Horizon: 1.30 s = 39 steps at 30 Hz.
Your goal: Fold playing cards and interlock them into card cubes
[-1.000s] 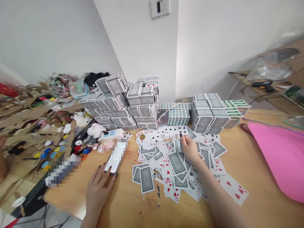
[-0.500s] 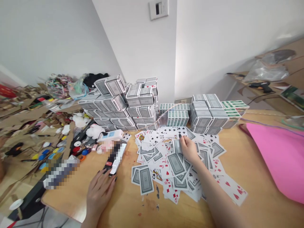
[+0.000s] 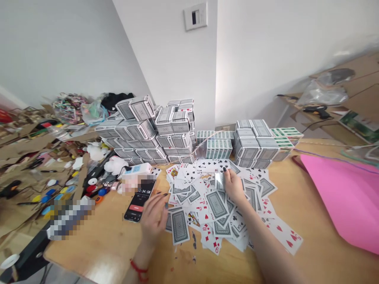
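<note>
My right hand (image 3: 235, 186) pinches a playing card (image 3: 219, 181) whose patterned grey back faces me and catches the light. Beneath it spreads a loose heap of playing cards (image 3: 216, 205), some face up, some face down. My left hand (image 3: 154, 219) hovers between the phone and the heap's left edge, fingers stretched forward and holding nothing. Just left of that hand lies a phone (image 3: 139, 200) with a running timer on its lit screen.
Stacked decks of cards (image 3: 145, 136) rise behind the heap at left, with more decks (image 3: 256, 142) at right. Green-and-white boxes (image 3: 219, 148) stand between them. A pink sheet (image 3: 340, 197) covers the table's right side. Cardboard scraps and bottle caps clutter the left; a white power strip (image 3: 136, 170) lies there.
My left hand has lifted off the phone and moved right toward the cards. The phone's screen now shows a timer. My right hand keeps its card in nearly the same spot.
</note>
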Tool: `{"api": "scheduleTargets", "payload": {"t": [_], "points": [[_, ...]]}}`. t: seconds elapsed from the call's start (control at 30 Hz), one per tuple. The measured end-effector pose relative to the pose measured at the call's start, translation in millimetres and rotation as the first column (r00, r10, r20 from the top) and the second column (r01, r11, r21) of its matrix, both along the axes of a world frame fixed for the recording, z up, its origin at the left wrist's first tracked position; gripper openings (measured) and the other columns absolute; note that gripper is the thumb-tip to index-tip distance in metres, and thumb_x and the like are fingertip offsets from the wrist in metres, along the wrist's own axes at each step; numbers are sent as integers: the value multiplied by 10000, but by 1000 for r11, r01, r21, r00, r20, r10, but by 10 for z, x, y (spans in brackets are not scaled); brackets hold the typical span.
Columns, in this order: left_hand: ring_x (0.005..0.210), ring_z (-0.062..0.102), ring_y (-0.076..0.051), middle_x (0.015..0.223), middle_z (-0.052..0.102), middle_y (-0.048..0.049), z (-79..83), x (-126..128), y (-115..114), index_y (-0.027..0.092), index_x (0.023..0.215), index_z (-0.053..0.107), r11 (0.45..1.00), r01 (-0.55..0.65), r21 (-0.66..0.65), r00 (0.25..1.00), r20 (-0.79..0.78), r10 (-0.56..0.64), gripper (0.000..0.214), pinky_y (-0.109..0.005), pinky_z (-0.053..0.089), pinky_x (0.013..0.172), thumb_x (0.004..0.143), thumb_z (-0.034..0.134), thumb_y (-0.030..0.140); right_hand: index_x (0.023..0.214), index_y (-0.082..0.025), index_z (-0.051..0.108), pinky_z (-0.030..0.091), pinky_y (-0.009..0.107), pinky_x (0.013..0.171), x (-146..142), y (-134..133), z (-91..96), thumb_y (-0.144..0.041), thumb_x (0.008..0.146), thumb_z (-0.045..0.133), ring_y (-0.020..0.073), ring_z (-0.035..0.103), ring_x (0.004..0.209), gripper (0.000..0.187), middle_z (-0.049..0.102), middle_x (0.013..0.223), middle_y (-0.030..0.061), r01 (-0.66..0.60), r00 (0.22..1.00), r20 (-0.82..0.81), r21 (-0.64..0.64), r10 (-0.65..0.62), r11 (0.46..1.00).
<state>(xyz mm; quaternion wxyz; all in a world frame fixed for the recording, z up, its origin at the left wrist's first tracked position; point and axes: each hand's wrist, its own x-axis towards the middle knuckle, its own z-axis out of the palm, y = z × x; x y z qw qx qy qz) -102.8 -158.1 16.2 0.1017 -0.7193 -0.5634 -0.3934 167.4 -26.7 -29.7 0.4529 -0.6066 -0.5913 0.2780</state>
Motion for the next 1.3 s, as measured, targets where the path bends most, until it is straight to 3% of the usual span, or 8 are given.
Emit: {"api": "scheduleTargets", "payload": {"t": [0.13, 0.23, 0.37, 0.5, 0.67, 1.0, 1.17, 1.3], "points": [[965, 579, -190, 1039, 628, -66, 124, 699, 364, 214, 1076, 559, 962, 147, -229, 948, 309, -71, 280, -332, 483, 814, 846, 399, 202, 591, -234, 330, 286, 255, 456, 5, 8, -4, -591, 846, 200, 149, 403, 460, 457, 397, 482, -31, 48, 999, 4, 29, -48, 998], [852, 601, -163, 1036, 614, -79, 152, 1128, 699, 213, 1108, 508, 925, 180, -336, 879, 477, 3, 277, -283, 494, 690, 854, 401, 241, 610, -235, 335, 284, 259, 469, -16, 12, -1, -568, 856, 200, 153, 409, 464, 436, 409, 493, -31, 88, 996, 5, 52, -89, 995], [659, 597, -155, 766, 623, -34, 67, 1549, 1063, 182, 969, 517, 885, 158, -438, 886, 458, 68, 255, -264, 444, 601, 826, 466, 387, 631, -236, 330, 283, 257, 473, -60, 7, 29, -515, 877, 200, 150, 410, 460, 394, 412, 501, -36, 117, 993, 2, 86, -118, 989], [530, 551, -160, 569, 567, -10, -42, 1787, 1203, 193, 747, 520, 895, 44, -443, 944, 312, 108, 284, -244, 340, 495, 839, 416, 441, 629, -235, 324, 306, 249, 472, -87, -8, 66, -465, 891, 200, 148, 427, 463, 370, 424, 504, -34, 98, 995, 2, 108, -98, 989], [439, 489, -145, 467, 524, -19, -82, 1815, 1235, 200, 570, 470, 929, -51, -367, 967, 215, 138, 357, -250, 255, 453, 869, 369, 366, 644, -229, 356, 324, 255, 487, -126, -36, 97, -429, 898, 199, 155, 460, 488, 360, 461, 532, -15, 93, 995, 19, 123, -96, 988], [397, 418, -110, 442, 471, 20, -157, 1667, 1204, 207, 572, 448, 940, 80, -332, 965, 262, 11, 344, -236, 255, 450, 860, 378, 381, 633, -242, 314, 276, 255, 454, -126, -54, 131, -442, 889, 201, 151, 400, 419, 344, 381, 467, -45, 152, 986, 55, 116, -159, 982], [399, 403, -109, 425, 463, -1, -8, 1637, 1205, 201, 518, 452, 923, 100, -372, 984, 172, -37, 414, -254, 228, 451, 872, 344, 386, 654, -238, 364, 286, 255, 450, -103, -85, 176, -485, 877, 213, 152, 418, 425, 366, 417, 474, -35, 165, 985, 37, 107, -170, 980], [415, 400, -105, 430, 460, 5, 124, 1529, 1259, 195, 518, 452, 894, 156, -421, 974, 216, -69, 442, -240, 243, 454, 881, 318, 407, 745, -214, 466, 278, 233, 425, -95, -91, 246, -516, 855, 287, 123, 381, 405, 368, 414, 476, -52, 43, 998, -58, 89, -38, 995]]}}
